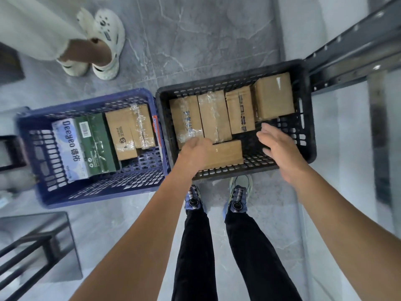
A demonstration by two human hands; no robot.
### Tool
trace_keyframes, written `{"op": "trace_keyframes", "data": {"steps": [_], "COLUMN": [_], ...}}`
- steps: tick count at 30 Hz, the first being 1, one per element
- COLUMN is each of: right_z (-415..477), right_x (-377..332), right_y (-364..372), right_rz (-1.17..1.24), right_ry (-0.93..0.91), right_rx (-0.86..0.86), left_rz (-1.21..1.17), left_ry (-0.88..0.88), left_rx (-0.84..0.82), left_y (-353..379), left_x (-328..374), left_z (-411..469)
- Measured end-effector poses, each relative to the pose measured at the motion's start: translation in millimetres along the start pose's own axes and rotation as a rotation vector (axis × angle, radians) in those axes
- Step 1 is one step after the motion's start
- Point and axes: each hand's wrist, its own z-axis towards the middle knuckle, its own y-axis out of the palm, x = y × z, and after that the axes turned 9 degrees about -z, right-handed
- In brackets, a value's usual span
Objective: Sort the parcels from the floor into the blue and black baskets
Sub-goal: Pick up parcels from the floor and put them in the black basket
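Note:
My left hand (195, 149) grips the left end of a flat brown cardboard parcel (227, 154) that lies low in the black basket (308, 131). My right hand (277, 146) hovers over the basket's right half with fingers spread and holds nothing. Behind the held parcel, several brown taped boxes (213, 115) stand side by side in the black basket. The blue basket (104, 190) to the left holds a white "Deeyeo" pack (67, 148), a green box (96, 142) and a brown taped box (130, 131).
Another person's feet in white clogs (104, 44) stand beyond the blue basket. A grey metal rack (351, 55) runs along the right. A dark metal frame (36, 246) sits at the lower left. My own shoes (238, 198) touch the black basket's near side.

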Motion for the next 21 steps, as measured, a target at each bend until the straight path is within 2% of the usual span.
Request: {"op": "trace_keyframes", "data": {"steps": [8, 12, 16, 21], "right_z": [-136.3, -204.0, -274.1, -356.2], "right_x": [-77.4, -106.9, -132.3, -152.1], "right_y": [-71.1, -96.5, -105.8, -96.8], "right_rz": [0.136, 0.215, 0.344, 0.464], "right_ry": [-0.17, -0.236, -0.295, -0.348], "right_rx": [0.091, 0.171, 0.299, 0.44], "left_rz": [-0.004, 0.046, 0.136, 0.261], "left_ry": [0.32, 0.404, 0.456, 0.609], "left_rx": [-0.078, -0.162, -0.291, -0.411], "left_y": [10.4, 17.8, 18.2, 7.5], "left_x": [81.8, 104.5, 118.7, 125.3], "left_z": [-151.9, -221.1, -292.9, -363.7]}}
